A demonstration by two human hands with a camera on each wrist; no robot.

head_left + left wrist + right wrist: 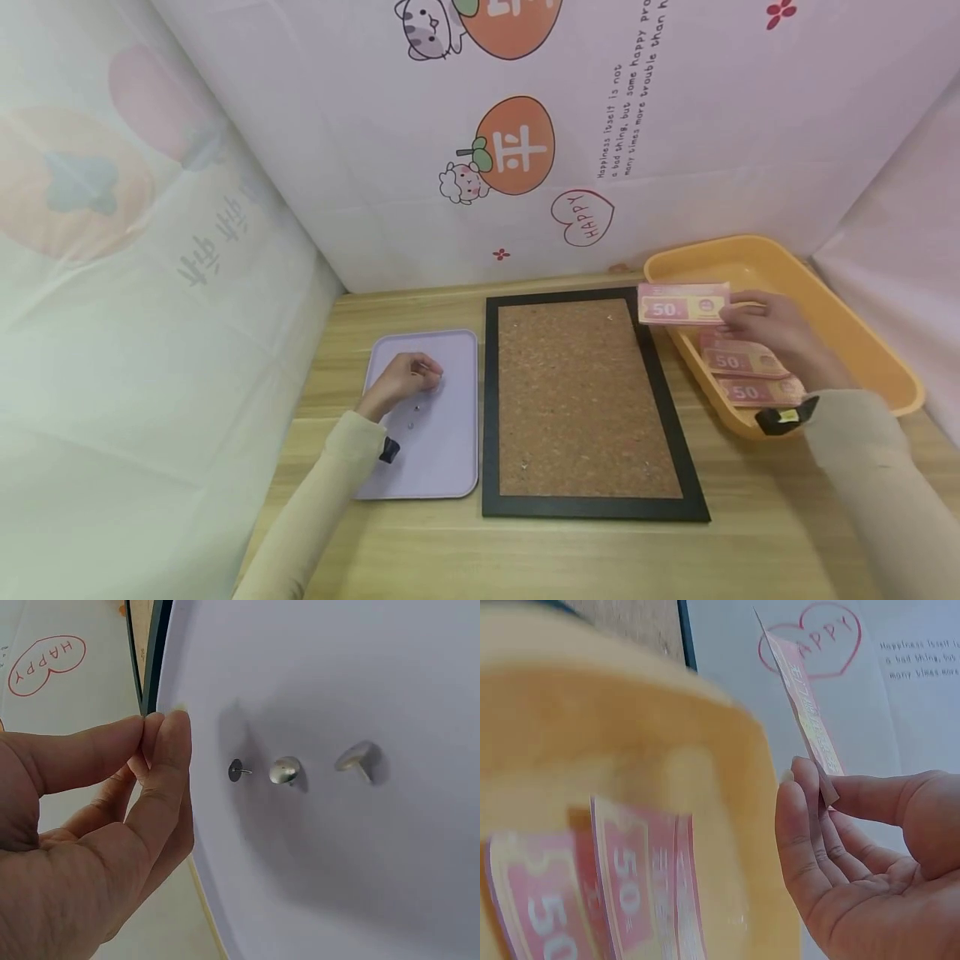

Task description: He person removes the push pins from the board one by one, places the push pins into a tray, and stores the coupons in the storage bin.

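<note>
My right hand [776,329] pinches a pink and yellow "50" coupon [678,304] between thumb and fingers, above the far left rim of an orange bin [847,333]. In the right wrist view that coupon [802,705] stands nearly edge-on. Several more "50" coupons [626,877] lie inside the bin. Over the lavender tray [442,467], my left hand [405,383] holds thumb and index fingertips together on a thumbtack, mostly hidden by the fingers, with a tiny speck showing there. Three silver thumbtacks [285,771] lie on the tray beside this hand in the left wrist view.
Between tray and bin lies a black-framed cork board [585,400], with small shiny spots near its corners. The wooden table [540,558] meets a printed white cloth wall [420,208] behind. Cloth also hangs at the left and right sides.
</note>
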